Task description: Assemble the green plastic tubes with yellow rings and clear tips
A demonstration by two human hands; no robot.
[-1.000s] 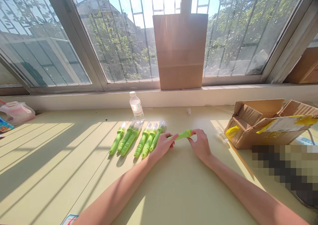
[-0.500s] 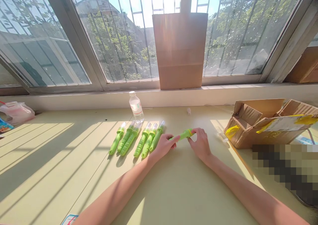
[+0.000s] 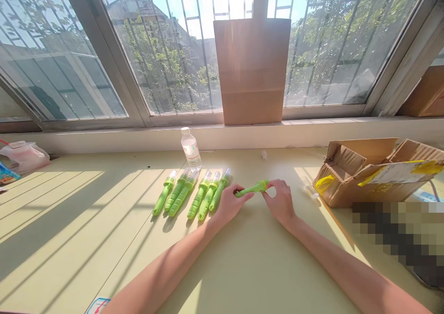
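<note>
Between my two hands is a green pen-shaped tube (image 3: 255, 188) with a lighter yellow-green ring near its right end. My left hand (image 3: 231, 204) is closed on the narrow left end, thumb below and fingers above. My right hand (image 3: 281, 200) pinches the ringed end between thumb and fingers. No clear cap shows on this tube, though my right fingers cover part of its end. Left of my left hand, several similar green tubes (image 3: 182, 195) with clear caps lie side by side, the nearest close to my left fingers.
A water bottle (image 3: 190, 150) stands behind the row. To the right, an open cardboard box (image 3: 374, 180) has a clear plastic piece (image 3: 310, 188) beside it. A small whitish bit (image 3: 264, 155) lies near the sill. At far left sits a pinkish plastic container (image 3: 26, 157).
My left hand has shifted its grip, its thumb now lower, so more of the tube's narrow end shows. My right hand stays almost in place on the ringed end.
</note>
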